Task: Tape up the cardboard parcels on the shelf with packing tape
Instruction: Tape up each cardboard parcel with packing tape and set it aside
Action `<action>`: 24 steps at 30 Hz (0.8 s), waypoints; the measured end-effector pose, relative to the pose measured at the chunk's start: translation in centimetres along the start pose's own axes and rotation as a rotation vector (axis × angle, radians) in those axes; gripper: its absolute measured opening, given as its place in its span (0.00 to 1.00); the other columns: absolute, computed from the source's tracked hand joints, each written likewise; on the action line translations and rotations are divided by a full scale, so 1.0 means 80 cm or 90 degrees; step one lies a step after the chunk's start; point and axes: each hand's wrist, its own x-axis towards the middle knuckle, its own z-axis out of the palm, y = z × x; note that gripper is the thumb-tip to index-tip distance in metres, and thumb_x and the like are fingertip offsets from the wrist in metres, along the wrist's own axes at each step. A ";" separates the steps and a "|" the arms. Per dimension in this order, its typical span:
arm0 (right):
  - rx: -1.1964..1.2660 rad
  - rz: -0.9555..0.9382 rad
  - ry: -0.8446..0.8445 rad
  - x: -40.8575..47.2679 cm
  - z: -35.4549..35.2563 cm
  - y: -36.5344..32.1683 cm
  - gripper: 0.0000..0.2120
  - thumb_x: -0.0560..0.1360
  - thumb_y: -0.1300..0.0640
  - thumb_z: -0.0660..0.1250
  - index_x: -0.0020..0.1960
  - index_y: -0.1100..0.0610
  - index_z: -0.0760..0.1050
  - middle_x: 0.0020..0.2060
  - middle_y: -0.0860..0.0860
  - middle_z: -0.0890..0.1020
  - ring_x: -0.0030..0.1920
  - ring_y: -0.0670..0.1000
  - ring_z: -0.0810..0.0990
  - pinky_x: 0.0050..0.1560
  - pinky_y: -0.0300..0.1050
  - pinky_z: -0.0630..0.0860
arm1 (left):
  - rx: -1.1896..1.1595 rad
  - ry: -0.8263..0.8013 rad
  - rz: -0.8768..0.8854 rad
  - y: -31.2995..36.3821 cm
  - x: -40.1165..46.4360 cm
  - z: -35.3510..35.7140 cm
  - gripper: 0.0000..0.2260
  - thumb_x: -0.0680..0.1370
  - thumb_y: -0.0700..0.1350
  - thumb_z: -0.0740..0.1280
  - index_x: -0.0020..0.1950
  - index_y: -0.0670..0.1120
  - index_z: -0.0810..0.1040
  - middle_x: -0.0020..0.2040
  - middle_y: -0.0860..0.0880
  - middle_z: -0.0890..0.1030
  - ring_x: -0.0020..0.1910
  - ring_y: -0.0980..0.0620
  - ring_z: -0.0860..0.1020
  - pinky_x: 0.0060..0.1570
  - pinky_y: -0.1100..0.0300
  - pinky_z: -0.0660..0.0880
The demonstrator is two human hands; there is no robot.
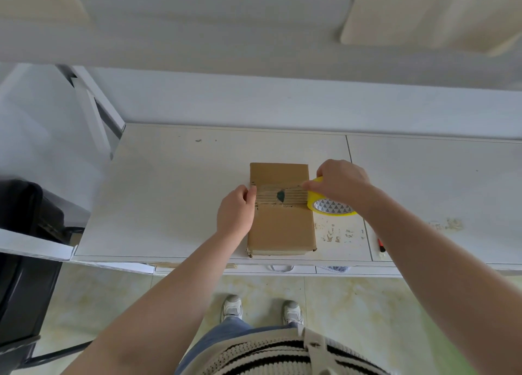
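Gripping one tape roll in right hand, left hand pinching one parcel

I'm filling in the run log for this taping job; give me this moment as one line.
step: taping across cardboard parcel | left hand: pinches tape end at parcel's left edge | right hand: holds yellow tape roll at right edge | parcel on white shelf

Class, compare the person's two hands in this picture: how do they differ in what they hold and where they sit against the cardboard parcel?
The left hand pinches at the tape band's end on the cardboard parcel, at its left edge; the right hand grips the yellow tape roll at the right edge. The left hand holds no tool; the right holds the roll. Both work level with the same tape band across the parcel.
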 end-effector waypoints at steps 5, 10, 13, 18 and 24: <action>0.025 -0.029 -0.016 0.001 -0.004 0.013 0.26 0.72 0.29 0.62 0.42 0.52 0.79 0.38 0.49 0.81 0.39 0.49 0.78 0.36 0.43 0.67 | 0.049 0.005 -0.009 -0.002 0.002 0.009 0.18 0.85 0.54 0.52 0.43 0.43 0.70 0.34 0.48 0.75 0.34 0.45 0.75 0.34 0.53 0.68; 0.117 -0.026 -0.036 0.007 -0.003 0.031 0.25 0.70 0.31 0.67 0.30 0.52 0.71 0.28 0.48 0.74 0.32 0.49 0.74 0.31 0.41 0.64 | 0.076 0.011 -0.027 0.004 0.001 0.012 0.18 0.85 0.54 0.51 0.44 0.44 0.69 0.33 0.49 0.74 0.32 0.48 0.73 0.31 0.55 0.66; 0.058 -0.009 -0.049 0.011 0.001 0.034 0.24 0.69 0.31 0.68 0.33 0.52 0.72 0.31 0.48 0.76 0.35 0.50 0.75 0.31 0.41 0.64 | 0.094 0.020 -0.027 0.003 0.001 0.013 0.19 0.85 0.54 0.51 0.45 0.43 0.71 0.34 0.49 0.75 0.34 0.46 0.75 0.34 0.54 0.68; 0.073 0.030 -0.086 0.018 0.029 0.045 0.24 0.70 0.30 0.67 0.36 0.52 0.75 0.33 0.49 0.78 0.34 0.47 0.76 0.31 0.40 0.66 | 0.119 0.024 -0.016 0.001 0.002 0.015 0.18 0.85 0.54 0.50 0.46 0.44 0.71 0.35 0.49 0.76 0.35 0.46 0.77 0.36 0.52 0.73; 0.143 0.042 -0.099 0.022 0.050 0.051 0.24 0.70 0.31 0.67 0.39 0.54 0.77 0.33 0.49 0.77 0.33 0.47 0.74 0.31 0.40 0.65 | 0.178 0.026 -0.013 0.007 0.000 0.013 0.17 0.85 0.54 0.50 0.47 0.44 0.69 0.38 0.48 0.76 0.38 0.45 0.77 0.39 0.49 0.74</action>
